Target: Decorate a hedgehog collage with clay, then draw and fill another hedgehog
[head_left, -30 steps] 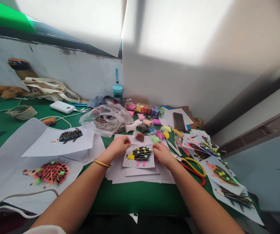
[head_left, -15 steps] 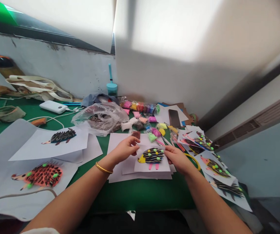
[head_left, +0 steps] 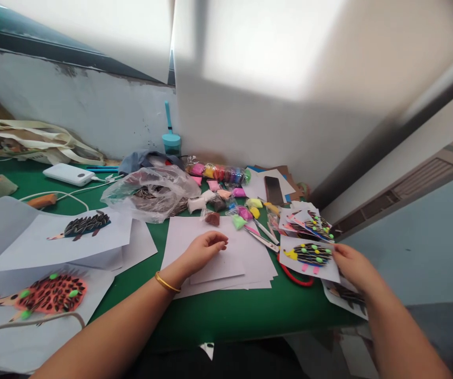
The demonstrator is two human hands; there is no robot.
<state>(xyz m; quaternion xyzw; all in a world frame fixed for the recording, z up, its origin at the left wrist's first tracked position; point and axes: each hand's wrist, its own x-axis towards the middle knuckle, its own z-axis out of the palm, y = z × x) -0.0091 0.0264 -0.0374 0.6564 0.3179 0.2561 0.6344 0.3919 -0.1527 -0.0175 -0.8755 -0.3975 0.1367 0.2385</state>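
Note:
My right hand (head_left: 350, 263) pinches the right edge of a white hedgehog card (head_left: 287, 269). Its hedgehog has a yellow face, pink legs, dark seed-like spines and green and yellow dots. The card lies over the right-hand pile of similar hedgehog cards (head_left: 308, 223), partly covering it. My left hand (head_left: 206, 253) hovers over the stacked white paper (head_left: 187, 234) in the middle, fingers loosely bent and holding nothing. Scissors (head_left: 263, 239) with red handles lie left of the held card, which hides part of them.
A clear plastic bag (head_left: 155, 192) of dark seeds, several coloured clay packets (head_left: 244, 213) and a phone (head_left: 273, 190) lie behind the paper. Two larger hedgehog pictures, one black-spined (head_left: 86, 225) and one red (head_left: 54, 295), lie left. A white power bank (head_left: 68, 174) has a cable attached.
My right hand has carried the yellow-faced hedgehog card from the middle paper stack to the right-hand pile. My left hand is no longer beside the card. The view has turned slightly right.

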